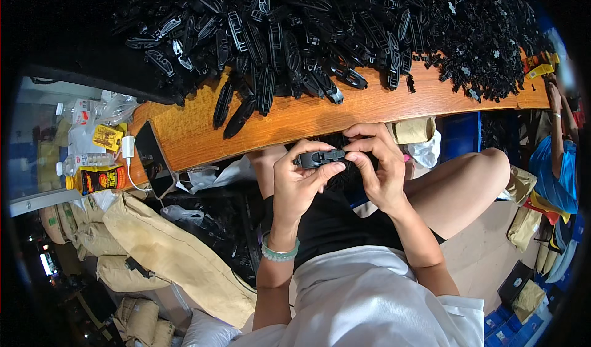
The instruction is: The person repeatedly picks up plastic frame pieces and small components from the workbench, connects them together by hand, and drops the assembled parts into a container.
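Just in front of the table's near edge, my left hand (294,184) holds a black plastic part (321,157) between thumb and fingers. The part is elongated, with a raised, notched end toward the right. My right hand (383,173) is closed at that right end, thumb and forefinger pinched against it. Whether a smaller piece sits between those fingertips is hidden. On the table beyond lie a large heap of long black plastic parts (271,45) and, to the right, a pile of small black pieces (477,45).
The wooden table (295,118) spans the front. At left are a phone (154,159), a white charger (127,147) with cable, and bottles (101,179). Below them lie brown sacks (166,242) and a black bag (221,230). Another person's arm (556,119) shows at far right.
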`<state>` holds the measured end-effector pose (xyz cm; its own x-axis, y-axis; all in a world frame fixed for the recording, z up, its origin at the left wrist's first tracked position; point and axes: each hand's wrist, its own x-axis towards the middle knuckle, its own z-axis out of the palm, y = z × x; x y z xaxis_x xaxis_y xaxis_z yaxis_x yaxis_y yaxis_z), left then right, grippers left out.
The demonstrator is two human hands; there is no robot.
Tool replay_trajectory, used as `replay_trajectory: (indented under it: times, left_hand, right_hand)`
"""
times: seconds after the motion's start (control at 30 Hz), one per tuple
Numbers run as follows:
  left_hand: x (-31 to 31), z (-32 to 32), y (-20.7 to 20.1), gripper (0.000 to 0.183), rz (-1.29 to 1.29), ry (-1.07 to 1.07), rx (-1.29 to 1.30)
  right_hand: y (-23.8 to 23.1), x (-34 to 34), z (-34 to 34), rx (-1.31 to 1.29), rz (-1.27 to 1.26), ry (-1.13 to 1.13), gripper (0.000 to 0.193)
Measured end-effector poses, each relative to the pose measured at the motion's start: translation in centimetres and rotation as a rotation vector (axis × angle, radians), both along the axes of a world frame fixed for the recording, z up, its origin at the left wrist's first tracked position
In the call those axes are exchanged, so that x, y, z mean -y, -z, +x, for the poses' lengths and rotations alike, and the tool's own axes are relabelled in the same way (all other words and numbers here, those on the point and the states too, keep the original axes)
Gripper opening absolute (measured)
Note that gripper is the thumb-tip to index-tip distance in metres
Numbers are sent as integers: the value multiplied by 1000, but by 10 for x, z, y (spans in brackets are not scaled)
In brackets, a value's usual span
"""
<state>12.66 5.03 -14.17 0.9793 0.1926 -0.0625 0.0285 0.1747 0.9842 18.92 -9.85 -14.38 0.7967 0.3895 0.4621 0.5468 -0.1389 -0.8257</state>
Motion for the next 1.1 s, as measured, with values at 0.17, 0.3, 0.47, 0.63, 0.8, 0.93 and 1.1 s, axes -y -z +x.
replay_trajectory:
  times: [0.17, 0.3, 0.47, 0.63, 0.8, 0.93, 1.1]
  left_hand:
    - [4, -1, -2, 22, -129, -2, -15]
    - [9, -1, -8, 20, -184, -82, -56]
    - [5, -2, -7, 17, 9, -71, -6]
    - [7, -1, -4, 18, 77, -10, 52]
    - [13, -5, 0, 22, 142, -83, 32]
    - [21, -2, 7, 24, 38, -94, 50]
    - [27, -5, 5, 22, -9, -172, 32]
  right_hand:
    - [2, -3, -5, -192, 172, -3, 9]
    - [4, 5, 1, 54, -60, 18, 11]
    - [4, 8, 0, -292, 63, -77, 21]
    - [6, 14, -1, -550, 125, -108, 29]
    - [8, 16, 3, -629, 127, -161, 31]
    - [5, 17, -2, -504, 83, -121, 27]
    - [-2, 15, -7, -485, 16, -87, 24]
